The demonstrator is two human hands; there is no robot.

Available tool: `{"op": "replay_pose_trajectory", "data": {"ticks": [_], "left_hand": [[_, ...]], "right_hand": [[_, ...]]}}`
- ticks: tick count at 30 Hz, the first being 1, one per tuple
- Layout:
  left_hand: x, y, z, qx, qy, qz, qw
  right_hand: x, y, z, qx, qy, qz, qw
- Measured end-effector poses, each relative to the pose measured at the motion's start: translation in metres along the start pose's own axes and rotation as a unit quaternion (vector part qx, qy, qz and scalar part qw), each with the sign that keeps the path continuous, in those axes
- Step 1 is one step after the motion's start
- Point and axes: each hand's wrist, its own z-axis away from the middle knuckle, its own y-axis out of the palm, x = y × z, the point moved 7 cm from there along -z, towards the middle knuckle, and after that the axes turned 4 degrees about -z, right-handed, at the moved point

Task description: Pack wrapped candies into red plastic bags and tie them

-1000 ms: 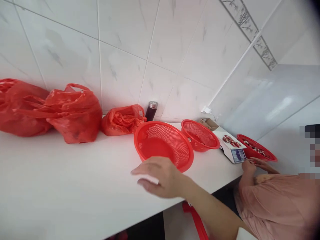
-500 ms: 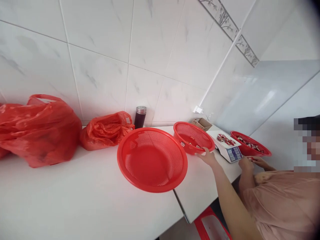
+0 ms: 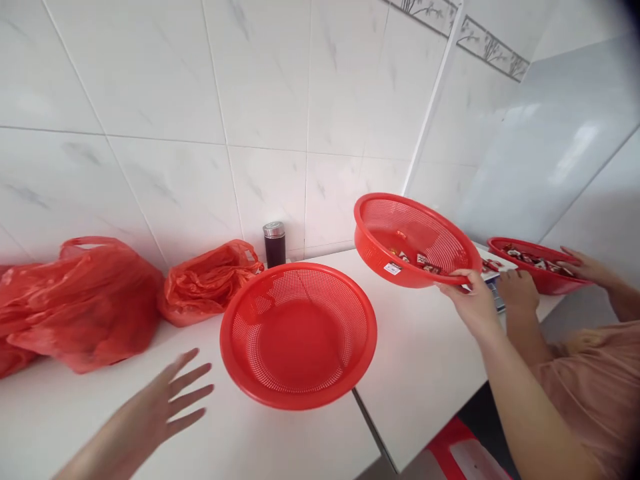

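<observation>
My right hand (image 3: 473, 300) grips the near right rim of a red perforated basket (image 3: 373, 252), which is tilted and raised off the table. Several small wrapped packets (image 3: 423, 260) lie in the bottom of it. My left hand (image 3: 165, 407) hovers over the table at the left, fingers spread, holding nothing. Between the two hands stands another red perforated basket (image 3: 300, 347) with nothing inside; the left hand is close to its left side but apart from it.
Red plastic bags (image 3: 95, 300) and a smaller crumpled red bag (image 3: 210, 287) lie along the wall beside a dark flask (image 3: 275, 245). At right, a co-worker's hands are near a scale (image 3: 495, 267) and a red basket of packets (image 3: 545, 277). A red stool (image 3: 460, 447) stands below.
My right hand has lifted the basket with the packets off the table and tilted it. My left hand has come into view at lower left. The co-worker's far hand has moved to the far basket.
</observation>
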Motion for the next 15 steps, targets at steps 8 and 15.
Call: {"op": "replay_pose_trajectory", "data": {"ticks": [8, 15], "left_hand": [[0.004, 0.177, -0.044, 0.156, 0.015, 0.137, 0.978], [0.034, 0.194, -0.071, 0.130, 0.017, 0.083, 0.988]], "right_hand": [[0.040, -0.052, 0.050, 0.045, -0.063, -0.023, 0.997], [0.053, -0.037, 0.092, 0.154, 0.003, -0.122, 0.981]]}}
